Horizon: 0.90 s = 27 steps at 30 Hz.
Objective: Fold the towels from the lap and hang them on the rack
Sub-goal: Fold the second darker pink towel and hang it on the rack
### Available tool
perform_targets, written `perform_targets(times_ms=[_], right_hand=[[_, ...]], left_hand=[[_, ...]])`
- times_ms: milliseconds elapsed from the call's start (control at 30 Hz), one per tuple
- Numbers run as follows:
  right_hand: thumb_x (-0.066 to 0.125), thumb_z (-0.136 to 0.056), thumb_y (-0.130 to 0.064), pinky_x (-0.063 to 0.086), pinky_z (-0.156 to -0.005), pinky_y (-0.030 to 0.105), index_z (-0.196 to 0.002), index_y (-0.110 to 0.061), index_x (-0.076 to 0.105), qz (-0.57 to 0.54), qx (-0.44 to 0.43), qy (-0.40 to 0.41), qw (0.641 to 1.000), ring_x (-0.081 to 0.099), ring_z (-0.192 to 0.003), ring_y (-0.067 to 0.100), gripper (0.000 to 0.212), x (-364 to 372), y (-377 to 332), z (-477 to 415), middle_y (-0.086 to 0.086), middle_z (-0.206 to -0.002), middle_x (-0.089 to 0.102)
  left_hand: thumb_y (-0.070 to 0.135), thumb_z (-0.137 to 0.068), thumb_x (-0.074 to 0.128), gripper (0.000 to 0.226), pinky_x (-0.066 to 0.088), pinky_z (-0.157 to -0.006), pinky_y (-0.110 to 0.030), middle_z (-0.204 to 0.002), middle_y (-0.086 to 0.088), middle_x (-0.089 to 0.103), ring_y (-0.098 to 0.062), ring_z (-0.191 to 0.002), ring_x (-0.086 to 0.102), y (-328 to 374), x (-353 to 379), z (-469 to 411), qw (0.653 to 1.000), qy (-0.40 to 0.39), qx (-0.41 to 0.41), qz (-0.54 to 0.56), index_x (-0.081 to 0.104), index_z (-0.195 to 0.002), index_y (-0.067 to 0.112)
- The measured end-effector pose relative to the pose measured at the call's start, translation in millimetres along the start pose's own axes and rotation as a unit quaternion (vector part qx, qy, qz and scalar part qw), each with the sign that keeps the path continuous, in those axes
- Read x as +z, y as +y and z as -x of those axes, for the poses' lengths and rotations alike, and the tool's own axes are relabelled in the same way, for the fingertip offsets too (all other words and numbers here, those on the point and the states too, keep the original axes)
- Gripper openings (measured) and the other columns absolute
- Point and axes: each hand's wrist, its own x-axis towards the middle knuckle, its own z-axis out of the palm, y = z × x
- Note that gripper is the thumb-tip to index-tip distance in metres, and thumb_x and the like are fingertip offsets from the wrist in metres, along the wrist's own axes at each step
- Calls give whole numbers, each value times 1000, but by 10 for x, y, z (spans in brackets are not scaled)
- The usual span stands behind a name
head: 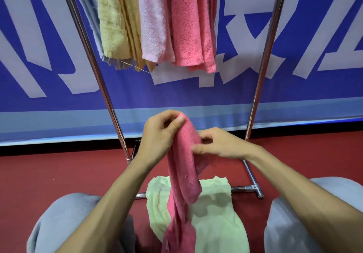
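A dark pink towel (pixel 185 166) hangs bunched in front of me, its lower end trailing down to my lap. My left hand (pixel 159 134) pinches its top end between thumb and fingers. My right hand (pixel 218 144) grips the towel's right side a little lower, with fingers curled onto the cloth. Under it a pale green towel (pixel 214 211) lies spread over my lap. The metal rack (pixel 106 95) stands just ahead. Several towels hang from its top: yellow (pixel 110 20), light pink (pixel 151 20) and coral pink (pixel 190 22).
The rack's right upright (pixel 263 71) and its base bar (pixel 249 188) rest on a red floor. A blue banner with large white characters (pixel 255 36) covers the wall behind. My knees in grey trousers (pixel 64 217) frame the lap on both sides.
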Motion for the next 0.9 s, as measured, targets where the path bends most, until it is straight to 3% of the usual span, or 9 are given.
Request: perform_targets(times_ms=[133, 233, 267, 333, 400, 500, 633, 800, 900], right_hand=[[72, -80, -37, 53, -82, 41, -93, -15, 70, 103, -25, 3, 994, 60, -81, 5, 26, 6, 61, -15, 3, -92, 73], [65, -86, -36, 42, -64, 29, -80, -17, 64, 192, -8, 31, 981, 44, -63, 2, 20, -70, 68, 17, -2, -68, 58], [63, -89, -34, 37, -61, 26, -76, -18, 61, 217, 0, 48, 975, 40, -60, 3, 21, -97, 69, 29, -6, -63, 52], [60, -90, -34, 33, -61, 29, -74, -14, 57, 252, 17, 85, 964, 40, -61, 10, 26, -135, 103, 29, -5, -61, 47], [61, -89, -34, 35, -64, 33, -76, -12, 57, 261, 33, 118, 957, 46, -67, 17, 26, -157, 144, 12, -3, -64, 50], [66, -86, -31, 39, -72, 28, -87, -20, 60, 197, 44, 193, 960, 56, -84, 15, 12, -180, 189, -29, -4, -85, 64], [67, -85, -25, 34, -73, 22, -92, -19, 64, 173, 55, 282, 942, 57, -91, 16, 9, -227, 114, 17, -1, -91, 66], [55, -92, -19, 41, -75, 31, -95, -10, 67, 262, 78, 243, 931, 60, -98, 27, 15, -291, 64, 191, 10, -96, 72], [51, -95, -20, 47, -81, 37, -98, -12, 67, 274, 64, 235, 930, 61, -100, 29, 18, -282, 7, 240, 10, -99, 72]], left_hand=[[15, -91, 61, 11, 47, -75, -23, -83, 6, 71, -6, -78, 61, -65, -18, -3, 998, 50, -11, -25, 71, -90, 13], [12, -92, 57, 14, 46, -68, -20, -79, 2, 66, -9, -73, 58, -100, 2, 10, 993, 84, -87, 10, 68, -84, 10], [9, -94, 53, 19, 45, -64, -22, -76, -2, 63, -12, -70, 56, -89, -8, 3, 976, 83, -162, 115, 65, -80, 6], [9, -97, 44, 28, 49, -62, -26, -72, -9, 59, -19, -64, 59, -31, -50, -8, 871, 53, -323, 366, 60, -76, 0], [14, -98, 39, 29, 51, -72, -33, -76, -11, 63, -23, -68, 63, -57, -112, -39, 819, 26, -376, 433, 59, -81, 1], [18, -93, 43, 24, 47, -79, -35, -85, -14, 63, -25, -79, 59, -115, -83, -74, 872, 31, -341, 349, 62, -94, 3], [12, -88, 59, 5, 32, -54, -25, -67, -2, 48, -12, -58, 41, -143, -25, -74, 962, 91, -196, 168, 59, -83, 9], [14, -79, 76, 10, 50, -58, -21, -71, -2, 65, -3, -60, 58, -22, -168, -59, 991, 75, -99, 48, 67, -79, 19], [11, -80, 74, 10, 55, -71, -34, -73, -4, 65, -10, -68, 60, 35, -244, -69, 996, 56, -61, 11, 67, -81, 19]])
